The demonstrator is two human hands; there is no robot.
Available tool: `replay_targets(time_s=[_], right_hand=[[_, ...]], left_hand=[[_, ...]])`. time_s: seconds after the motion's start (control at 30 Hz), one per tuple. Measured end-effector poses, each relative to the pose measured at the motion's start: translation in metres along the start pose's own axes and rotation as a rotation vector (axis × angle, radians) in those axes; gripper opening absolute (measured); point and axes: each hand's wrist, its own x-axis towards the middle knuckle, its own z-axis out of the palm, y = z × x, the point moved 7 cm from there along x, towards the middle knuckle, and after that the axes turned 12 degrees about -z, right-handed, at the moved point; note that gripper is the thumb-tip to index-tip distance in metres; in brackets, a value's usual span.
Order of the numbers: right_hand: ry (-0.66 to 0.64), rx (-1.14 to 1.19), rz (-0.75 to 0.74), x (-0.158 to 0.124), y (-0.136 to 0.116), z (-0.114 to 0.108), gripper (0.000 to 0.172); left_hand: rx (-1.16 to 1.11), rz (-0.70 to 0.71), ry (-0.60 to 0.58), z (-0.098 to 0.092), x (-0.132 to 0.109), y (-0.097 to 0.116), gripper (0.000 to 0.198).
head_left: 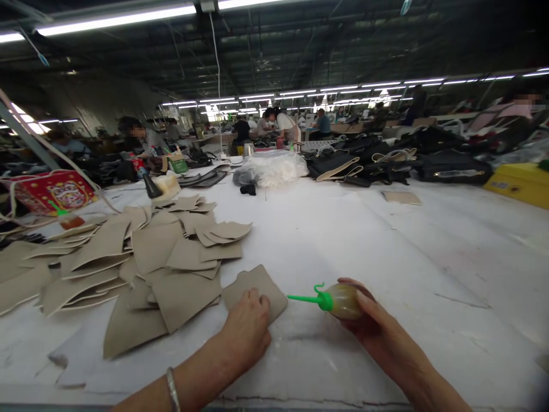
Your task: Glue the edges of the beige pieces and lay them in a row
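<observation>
My right hand [364, 315] is wrapped round a squeeze bottle [345, 301] of yellowish-brown liquid with a green nozzle. The bottle lies tilted almost level, its long green tip pointing left, at the right edge of a small beige leather piece [246, 281]. With curled fingers my left hand [249, 325] presses on that piece and grips its near side. Its thumb and the lower edge of the piece are partly hidden. To the left, a loose pile of similar beige leather pieces [156, 247] spreads over the white tabletop [326, 229].
A second green-nozzled bottle [68, 218] stands behind the pile, near a red patterned bag [51, 191]. Farther back are a clear plastic bag [272, 167], black bag parts [377, 163] and a yellow box [518, 183]. One flat beige piece [401, 198] lies at the right. Several people work beyond.
</observation>
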Motion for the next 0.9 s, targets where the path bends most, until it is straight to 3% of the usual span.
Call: replay_targets(time_s=[0.2,0.4,0.57,0.77,0.9], right_hand=[[0.173,0.044,0.103,-0.003,0.012,-0.001,0.035],[0.041,0.059,0.048,-0.004,0.009,0.013,0.047],[0.014,-0.021,0.001,-0.003,0.011,0.011,0.054],[0.000,-0.149,-0.048,0.000,0.008,0.007,0.041],[0.014,-0.192,-0.094,0.002,0.002,0.005,0.044]], left_hand=[[-0.040,0.020,-0.012,-0.002,0.005,-0.004,0.027],[-0.072,0.036,-0.006,-0.001,0.005,-0.008,0.029],[-0.060,0.012,-0.030,-0.001,0.006,-0.003,0.032],[-0.046,0.034,-0.074,-0.003,0.009,0.001,0.031],[-0.035,0.024,-0.069,-0.003,0.011,0.000,0.033]])
